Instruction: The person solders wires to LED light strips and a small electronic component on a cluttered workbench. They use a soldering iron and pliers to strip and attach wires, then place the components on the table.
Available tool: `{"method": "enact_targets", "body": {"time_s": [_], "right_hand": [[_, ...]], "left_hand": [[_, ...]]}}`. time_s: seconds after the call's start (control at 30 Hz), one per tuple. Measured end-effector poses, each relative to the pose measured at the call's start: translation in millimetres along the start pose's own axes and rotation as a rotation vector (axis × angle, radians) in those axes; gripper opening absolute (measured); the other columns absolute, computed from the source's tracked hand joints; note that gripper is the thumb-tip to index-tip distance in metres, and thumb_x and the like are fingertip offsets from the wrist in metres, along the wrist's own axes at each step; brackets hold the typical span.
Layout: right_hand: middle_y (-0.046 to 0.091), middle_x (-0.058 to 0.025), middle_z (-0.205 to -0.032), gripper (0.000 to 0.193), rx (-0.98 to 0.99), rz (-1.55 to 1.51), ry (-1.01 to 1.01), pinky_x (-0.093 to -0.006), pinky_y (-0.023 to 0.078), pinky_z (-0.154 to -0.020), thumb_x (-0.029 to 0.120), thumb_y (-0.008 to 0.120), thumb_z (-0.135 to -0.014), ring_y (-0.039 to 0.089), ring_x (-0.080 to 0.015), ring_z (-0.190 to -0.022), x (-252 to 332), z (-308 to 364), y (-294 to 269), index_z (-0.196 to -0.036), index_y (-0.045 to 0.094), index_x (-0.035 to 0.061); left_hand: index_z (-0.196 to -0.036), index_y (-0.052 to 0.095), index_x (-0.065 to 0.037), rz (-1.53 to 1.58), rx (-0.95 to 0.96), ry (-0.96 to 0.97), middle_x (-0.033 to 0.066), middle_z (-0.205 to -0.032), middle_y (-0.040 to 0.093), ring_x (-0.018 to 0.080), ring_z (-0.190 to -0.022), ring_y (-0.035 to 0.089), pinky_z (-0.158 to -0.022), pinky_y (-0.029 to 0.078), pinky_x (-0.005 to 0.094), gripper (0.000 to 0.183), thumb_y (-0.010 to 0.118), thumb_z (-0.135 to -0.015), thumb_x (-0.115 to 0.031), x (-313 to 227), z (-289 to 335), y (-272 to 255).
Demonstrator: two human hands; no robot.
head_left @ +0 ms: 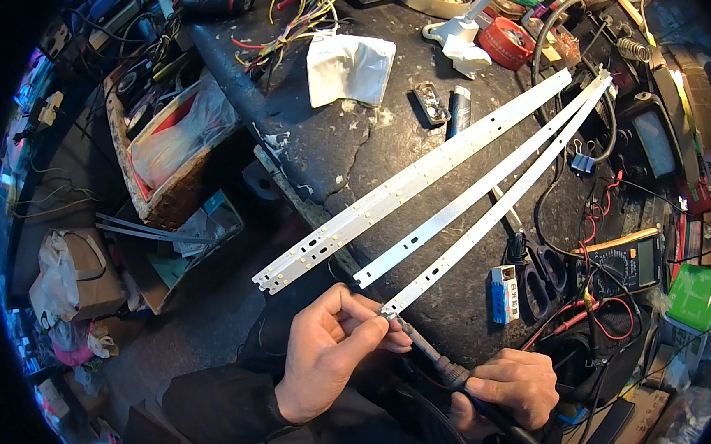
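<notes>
My left hand [332,348] is closed in a pinch at the near end of an LED strip [452,259], a long white bar with small lights and slots. My right hand [515,390] grips a soldering iron [450,372], whose tip points left at that same strip end, close to my left fingertips. Whether the tip touches the strip I cannot tell. Just left of it lies a second white strip [447,213], and the two meet at their far ends. Farther left, more LED strips [399,194] lie side by side, their near ends jutting past the bench edge.
The dark, scuffed bench [319,149] also bears a folded white cloth or paper [349,71], scissors [537,286], a small white-and-blue box [504,295] and a multimeter [621,262] with red and black leads. Cables trail along the right. Boxes and a bag [78,273] stand left below.
</notes>
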State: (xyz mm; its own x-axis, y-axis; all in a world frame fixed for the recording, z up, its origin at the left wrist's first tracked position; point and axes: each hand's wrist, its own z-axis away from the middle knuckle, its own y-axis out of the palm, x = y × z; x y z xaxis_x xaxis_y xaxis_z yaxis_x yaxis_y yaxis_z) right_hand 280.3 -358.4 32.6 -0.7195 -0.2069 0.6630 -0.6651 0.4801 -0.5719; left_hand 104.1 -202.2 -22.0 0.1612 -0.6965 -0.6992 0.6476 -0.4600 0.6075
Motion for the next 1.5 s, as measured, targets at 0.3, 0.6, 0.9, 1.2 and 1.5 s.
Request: {"method": "enact_targets", "body": {"time_s": [0.3,0.6,0.9,1.2,1.5], "right_hand": [[0.075,-0.0098,-0.074,0.023,0.019,0.0,0.023,-0.0295,0.056,-0.048,0.012,0.092,-0.084,0.073,-0.0189,-0.056,0,-1,1,-0.094,0.073,0.0039],[0.075,-0.0099,-0.074,0.023,-0.003,0.005,0.024,-0.0294,0.056,-0.048,0.012,0.092,-0.085,0.073,-0.0187,-0.056,-1,1,4,-0.094,0.074,0.0036],[0.075,-0.0101,-0.076,0.023,0.01,-0.009,0.026,-0.03,0.056,-0.048,0.01,0.092,-0.084,0.072,-0.0187,-0.056,-1,-1,2,-0.096,0.074,0.0034],[0.073,-0.0124,-0.079,0.032,-0.117,-0.031,-0.026,-0.0302,0.055,-0.05,0.003,0.09,-0.083,0.069,-0.0191,-0.055,2,2,-6,-0.109,0.072,0.0004],[0.075,-0.0103,-0.08,0.036,-0.223,0.039,-0.07,-0.0303,0.057,-0.051,0.006,0.091,-0.085,0.071,-0.0188,-0.058,2,7,-8,-0.114,0.07,0.0043]], "left_hand": [[-0.105,0.054,0.003,-0.018,-0.045,-0.017,0.0244,-0.107,0.069,0.0289,-0.098,0.078,-0.09,0.069,0.0447,0.01,0.063,-0.104,-0.002,-2,0,5],[-0.104,0.054,0.002,-0.014,-0.04,-0.013,0.0238,-0.108,0.069,0.0284,-0.098,0.078,-0.091,0.069,0.0437,0.01,0.063,-0.103,-0.002,-2,0,4],[-0.106,0.055,0.004,0.013,0.005,0.005,0.0218,-0.112,0.069,0.0258,-0.102,0.078,-0.095,0.067,0.0407,0.006,0.06,-0.108,0.001,2,0,0],[-0.102,0.057,0.004,-0.023,-0.098,-0.018,0.0244,-0.105,0.072,0.0324,-0.095,0.079,-0.088,0.069,0.0482,0.01,0.064,-0.106,-0.001,2,2,3],[-0.099,0.069,-0.002,-0.14,-0.079,0.039,0.0103,-0.106,0.076,0.0148,-0.085,0.07,-0.08,0.055,0.0284,0.006,0.073,-0.103,-0.005,-1,19,-5]]}}
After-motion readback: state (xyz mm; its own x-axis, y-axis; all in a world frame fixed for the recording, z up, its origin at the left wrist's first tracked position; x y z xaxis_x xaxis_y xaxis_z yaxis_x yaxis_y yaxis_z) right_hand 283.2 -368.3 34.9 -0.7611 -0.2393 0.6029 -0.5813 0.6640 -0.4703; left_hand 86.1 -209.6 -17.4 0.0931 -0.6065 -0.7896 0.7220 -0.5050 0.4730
